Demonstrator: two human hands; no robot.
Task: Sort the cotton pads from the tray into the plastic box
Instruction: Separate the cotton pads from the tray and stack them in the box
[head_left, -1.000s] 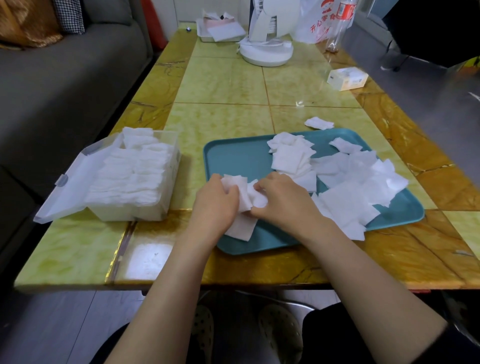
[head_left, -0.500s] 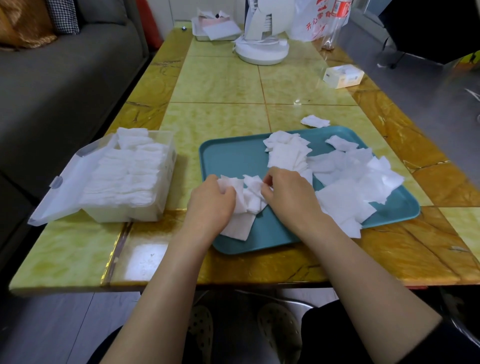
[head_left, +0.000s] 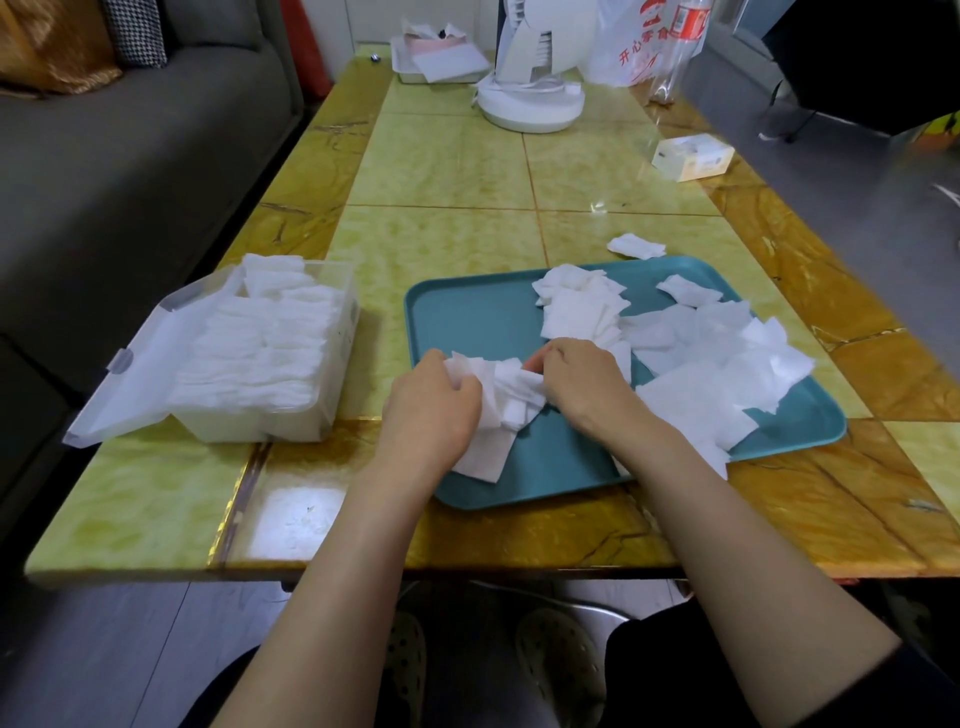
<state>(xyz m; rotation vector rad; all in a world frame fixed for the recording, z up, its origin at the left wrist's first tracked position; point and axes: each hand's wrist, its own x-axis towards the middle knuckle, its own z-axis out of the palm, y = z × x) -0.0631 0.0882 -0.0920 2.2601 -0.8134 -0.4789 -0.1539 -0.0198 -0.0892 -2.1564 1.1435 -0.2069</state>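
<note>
Worktop (head_left: 447, 171): yellow-green tiles with amber borders.

Tray (head_left: 478, 322): teal, at the near edge, right of centre. Loose cotton pads (head_left: 717, 364) cover its right half, and some overhang the near rim.

Plastic box (head_left: 260, 428): clear, left of the tray and apart from it. The lid (head_left: 140, 374) is folded open to the left. Stacked pads fill it to the rim.

Plastic bag (head_left: 618, 47): white, at the far end, with red characters reading "开心零"; the rest is cut off. The bottle (head_left: 680, 41) beside it has a red label, not legible.

Left hand (head_left: 431, 410): over the tray's near left corner, fingers curled round a bunch (head_left: 506, 400) of pads.

Right hand (head_left: 587, 384): fingers curled, pinching the right side of the same bunch.

Small carton (head_left: 693, 156): at the right edge of the worktop; its print is too small to read.

One stray pad (head_left: 636, 245) lies on the worktop just beyond the tray's far rim.

Versus 0.5 s ago: the right hand's fingertips have come off the heap behind and onto the bunch, which now looks more gathered between the two hands. The box, stray pad and loose heap have not shifted.
</note>
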